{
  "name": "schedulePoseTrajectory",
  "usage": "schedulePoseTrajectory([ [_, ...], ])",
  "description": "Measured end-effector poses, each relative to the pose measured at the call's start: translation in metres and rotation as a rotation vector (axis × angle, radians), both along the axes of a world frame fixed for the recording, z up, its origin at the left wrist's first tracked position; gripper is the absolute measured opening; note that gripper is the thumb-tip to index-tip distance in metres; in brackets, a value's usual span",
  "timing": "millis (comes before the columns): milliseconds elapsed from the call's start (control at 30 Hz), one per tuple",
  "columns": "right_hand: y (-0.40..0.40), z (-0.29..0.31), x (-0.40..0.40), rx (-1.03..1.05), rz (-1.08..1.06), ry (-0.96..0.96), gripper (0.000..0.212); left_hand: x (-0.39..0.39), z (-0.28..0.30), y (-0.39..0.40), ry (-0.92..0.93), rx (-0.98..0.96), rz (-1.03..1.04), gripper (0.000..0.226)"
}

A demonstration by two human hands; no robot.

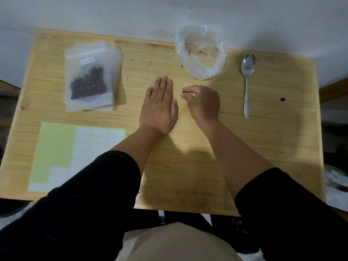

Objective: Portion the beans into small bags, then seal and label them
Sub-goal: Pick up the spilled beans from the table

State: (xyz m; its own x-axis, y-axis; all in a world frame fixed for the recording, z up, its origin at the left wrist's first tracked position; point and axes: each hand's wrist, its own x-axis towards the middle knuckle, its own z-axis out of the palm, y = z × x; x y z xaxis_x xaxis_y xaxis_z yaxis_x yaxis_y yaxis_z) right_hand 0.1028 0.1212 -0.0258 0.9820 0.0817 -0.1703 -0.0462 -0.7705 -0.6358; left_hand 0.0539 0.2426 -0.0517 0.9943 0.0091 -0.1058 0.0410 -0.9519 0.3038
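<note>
A stack of frosted small bags [90,76] lies at the table's back left; the top one holds dark beans [88,84] and carries a white label [87,60]. My left hand [160,106] rests flat on the wood at the centre, fingers straight. Just to its right, my right hand [202,103] pinches a single dark bean [183,94] between thumb and forefinger. A crumpled clear plastic bag [200,51], open and apparently without beans, sits behind the hands. One loose bean [282,99] lies at the far right.
A metal spoon [247,81] lies right of the clear bag, bowl pointing away. A green label sheet [75,157] with white stickers sits at the front left. The wooden table [188,166] stands against a pale wall.
</note>
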Motion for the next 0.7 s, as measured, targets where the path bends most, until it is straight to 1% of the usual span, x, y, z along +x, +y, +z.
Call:
schedulePoseTrajectory([
  [133,0.001,0.001,-0.006,-0.049,0.004,-0.024,0.015,0.0,0.0,-0.001,0.001,-0.004,0.007,0.061],
  [200,0.0,0.004,-0.009,0.007,-0.029,-0.003,0.01,0.0,0.0,-0.001,-0.001,-0.005,0.003,0.061],
  [233,-0.002,0.006,-0.01,0.117,-0.097,0.017,0.008,0.0,0.001,-0.001,0.0,-0.005,0.001,0.061],
  [300,-0.013,0.013,-0.014,0.503,-0.338,0.134,0.008,0.0,0.0,-0.001,0.007,0.006,-0.004,0.061],
  [367,-0.026,0.02,-0.019,0.959,-0.59,0.317,0.017,0.0,-0.001,-0.002,0.017,0.022,-0.01,0.059],
  [400,-0.032,0.022,-0.022,1.145,-0.681,0.386,0.022,0.0,-0.001,-0.003,0.023,0.026,-0.013,0.059],
  [433,-0.037,0.023,-0.024,1.257,-0.732,0.426,0.024,0.001,0.0,-0.003,0.028,0.028,-0.023,0.059],
  [467,-0.041,0.024,-0.025,1.294,-0.74,0.442,0.025,0.001,0.0,-0.004,0.031,0.029,-0.042,0.06],
  [500,-0.043,0.025,-0.025,1.277,-0.718,0.439,0.026,0.001,0.002,-0.006,0.037,0.026,-0.064,0.06],
  [533,-0.044,0.025,-0.024,1.217,-0.682,0.42,0.025,0.001,0.003,-0.008,0.046,0.021,-0.081,0.059],
  [633,-0.046,0.021,-0.017,0.936,-0.538,0.328,0.021,0.003,0.007,-0.022,0.056,0.02,-0.108,0.06],
  [700,-0.047,0.021,-0.014,0.814,-0.451,0.289,0.017,0.006,0.008,-0.035,0.046,0.01,-0.129,0.06],
])
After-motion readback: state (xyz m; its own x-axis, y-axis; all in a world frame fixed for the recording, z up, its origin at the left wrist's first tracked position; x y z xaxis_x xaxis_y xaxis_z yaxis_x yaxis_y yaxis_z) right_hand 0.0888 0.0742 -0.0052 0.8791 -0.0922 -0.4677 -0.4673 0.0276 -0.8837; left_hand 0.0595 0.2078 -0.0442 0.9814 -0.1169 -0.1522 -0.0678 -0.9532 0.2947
